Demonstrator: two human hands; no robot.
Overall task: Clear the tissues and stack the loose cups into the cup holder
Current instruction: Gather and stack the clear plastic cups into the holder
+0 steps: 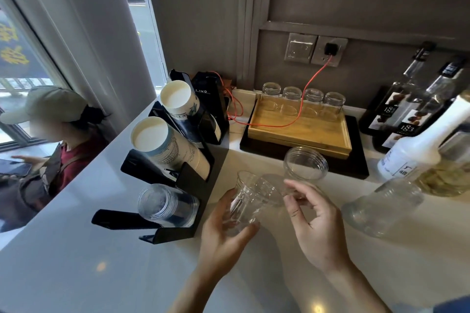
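Two hands (pixel 223 234) (pixel 315 231) hold two clear cups (pixel 248 201) (pixel 305 168); three stacks fill the cup holder (pixel 188 178).

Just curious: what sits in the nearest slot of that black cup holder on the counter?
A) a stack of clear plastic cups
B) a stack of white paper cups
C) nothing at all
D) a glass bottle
A: the nearest slot of the black cup holder holds clear plastic cups lying on their side; the paper cups fill slots farther back.
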